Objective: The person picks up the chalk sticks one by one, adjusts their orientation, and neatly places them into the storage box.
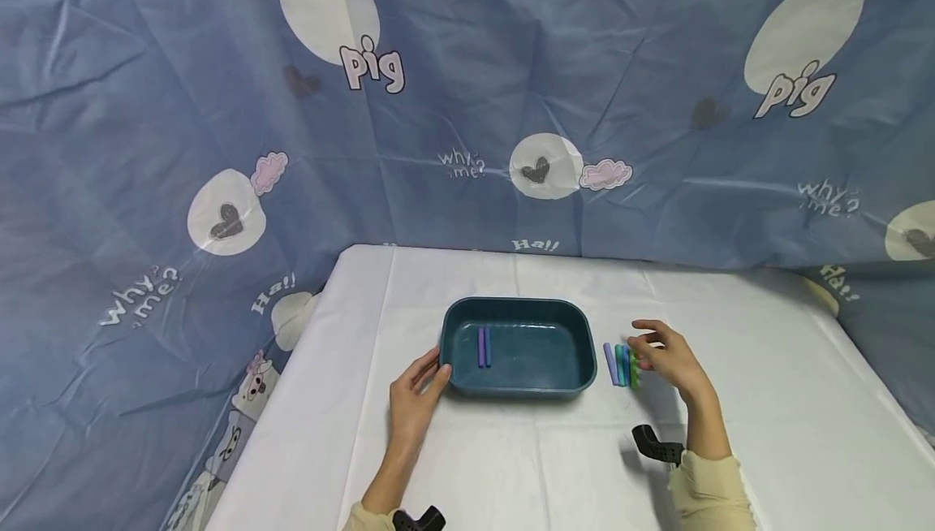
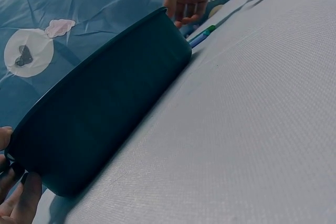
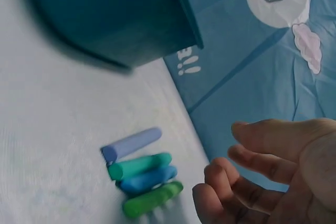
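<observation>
A dark teal plastic box [image 1: 519, 392] stands on the white table, with a purple chalk stick [image 1: 480, 347] and a blue-violet one [image 1: 487, 347] side by side at the left of its floor. My left hand [image 1: 413, 403] grips the box's left end near the front corner; its fingers [image 2: 27, 198] show against the wall. To the right of the box lie a lilac chalk stick [image 3: 132, 144], a teal one [image 3: 140, 166], a blue one [image 3: 149, 179] and a green one [image 3: 153, 199]. My right hand [image 1: 674, 362] hovers beside the green stick, fingers loosely bent, holding nothing.
The white cloth [image 1: 438, 466] covers the table. Behind and to the left hangs a blue printed curtain [image 1: 453, 92]. A black wrist mount [image 1: 657, 445] sits on the right forearm, another [image 1: 420, 520] on the left.
</observation>
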Available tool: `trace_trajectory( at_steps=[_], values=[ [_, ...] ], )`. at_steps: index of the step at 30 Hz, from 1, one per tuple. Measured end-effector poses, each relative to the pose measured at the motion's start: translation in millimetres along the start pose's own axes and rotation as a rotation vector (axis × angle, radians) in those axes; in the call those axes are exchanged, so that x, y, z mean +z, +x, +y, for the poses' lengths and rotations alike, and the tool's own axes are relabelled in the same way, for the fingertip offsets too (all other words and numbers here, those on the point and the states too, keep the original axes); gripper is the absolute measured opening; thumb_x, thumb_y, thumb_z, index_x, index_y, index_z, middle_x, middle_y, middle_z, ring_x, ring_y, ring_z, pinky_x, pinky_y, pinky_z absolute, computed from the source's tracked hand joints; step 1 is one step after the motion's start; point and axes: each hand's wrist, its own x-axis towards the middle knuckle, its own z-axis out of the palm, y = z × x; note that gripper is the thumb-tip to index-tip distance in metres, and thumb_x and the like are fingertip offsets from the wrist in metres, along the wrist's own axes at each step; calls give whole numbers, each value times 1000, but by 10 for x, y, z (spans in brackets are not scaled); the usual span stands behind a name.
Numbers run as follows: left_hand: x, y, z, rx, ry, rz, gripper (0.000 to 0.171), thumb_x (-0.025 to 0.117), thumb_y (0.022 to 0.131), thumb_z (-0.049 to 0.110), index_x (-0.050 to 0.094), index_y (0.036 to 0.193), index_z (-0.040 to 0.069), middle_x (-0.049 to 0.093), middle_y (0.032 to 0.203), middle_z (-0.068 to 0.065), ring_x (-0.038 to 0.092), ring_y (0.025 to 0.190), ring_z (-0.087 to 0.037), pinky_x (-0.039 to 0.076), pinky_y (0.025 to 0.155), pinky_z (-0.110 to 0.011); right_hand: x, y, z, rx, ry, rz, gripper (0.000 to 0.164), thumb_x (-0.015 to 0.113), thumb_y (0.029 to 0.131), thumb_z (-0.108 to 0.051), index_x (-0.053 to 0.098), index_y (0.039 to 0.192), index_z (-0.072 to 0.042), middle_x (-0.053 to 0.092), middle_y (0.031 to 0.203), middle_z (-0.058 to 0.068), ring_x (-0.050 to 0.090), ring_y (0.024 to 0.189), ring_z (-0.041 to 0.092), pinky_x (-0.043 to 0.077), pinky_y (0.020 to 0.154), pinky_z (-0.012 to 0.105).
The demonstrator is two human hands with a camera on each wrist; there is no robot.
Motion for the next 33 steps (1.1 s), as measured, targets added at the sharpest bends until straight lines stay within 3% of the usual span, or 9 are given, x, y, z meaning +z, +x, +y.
trace_trajectory(
  at_steps=[5,10,16,20,27,33],
  values=[
    [2,18,52,-21,-3,-9,46,74,82,21,62,124,7,63,125,-14,60,117,-28,49,86,-11,-16,12,77,3,-137,-4,51,57,95,-18,39,136,6,54,112,29,63,76,18,54,66,28],
    [12,-19,220,-10,-17,-19,45,73,83,15,61,123,1,62,124,-19,59,117,-32,50,86,-12,3,8,152,-5,-316,-2,51,59,92,-20,43,133,8,60,104,26,60,73,15,47,61,26],
    [36,-53,340,-17,-18,-25,43,71,84,11,59,124,-1,62,124,-20,59,117,-32,50,86,-12,27,20,179,-45,-395,27,43,60,90,-16,51,124,8,62,92,21,52,72,18,41,60,28],
    [36,-52,354,-28,-34,-36,43,71,84,10,59,124,-2,61,125,-20,58,118,-33,50,87,-14,41,15,197,-50,-391,35,39,60,89,-13,51,121,9,62,88,20,52,70,17,41,60,28],
    [16,28,74,2,-17,4,44,76,80,23,64,120,10,66,121,-10,62,113,-24,50,87,-13,102,-30,197,-60,-321,70,35,61,90,-10,50,119,6,61,94,20,58,83,24,44,64,27],
    [-8,-9,27,-34,13,19,43,75,81,23,64,121,12,66,121,-9,62,113,-23,49,88,-12,155,-38,239,-56,-229,114,32,58,89,-5,48,119,3,57,95,17,57,81,18,47,57,22]
  ],
)
